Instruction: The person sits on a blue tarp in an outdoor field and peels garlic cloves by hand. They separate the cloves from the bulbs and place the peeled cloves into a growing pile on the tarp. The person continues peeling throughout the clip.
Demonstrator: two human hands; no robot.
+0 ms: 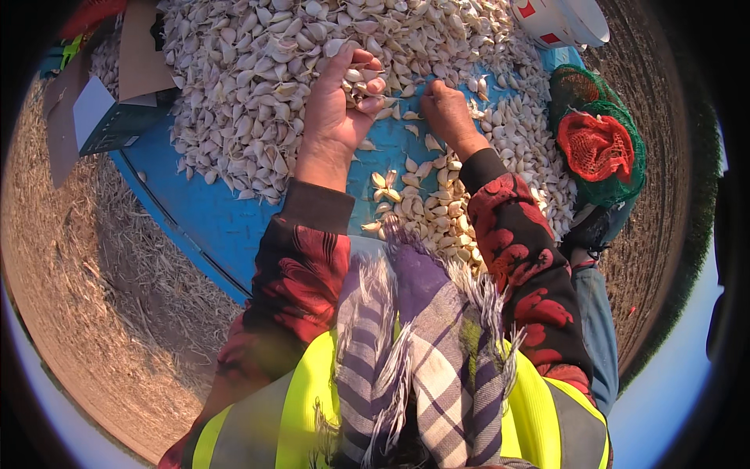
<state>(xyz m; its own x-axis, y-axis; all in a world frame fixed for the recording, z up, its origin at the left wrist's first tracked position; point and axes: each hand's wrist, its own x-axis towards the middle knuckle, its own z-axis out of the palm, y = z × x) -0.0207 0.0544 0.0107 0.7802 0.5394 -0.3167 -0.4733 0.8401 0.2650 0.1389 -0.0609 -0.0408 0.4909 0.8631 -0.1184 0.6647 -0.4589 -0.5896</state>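
Observation:
Palm up, my left hand [341, 108] holds several garlic cloves [358, 82] in its curled fingers, above the edge of a large heap of garlic cloves [246, 76]. My right hand [450, 114] is to its right, fingers curled in, over the blue table surface [389, 143]; whether something is in its fingers is hidden. Loose cloves lie between and below the hands. Nearer my body is a pile of yellowish cloves [439, 214], with a small joined cluster of cloves [386, 186] at its left. Paler cloves [530, 152] spread along the right side.
An opened cardboard box [137, 53] stands at the left, with cloves beside it. A white bucket [562, 23] is tipped at the top right. Green netting [636, 170] and a red mesh bag [596, 146] lie at the right edge, near a person's leg in jeans [595, 328].

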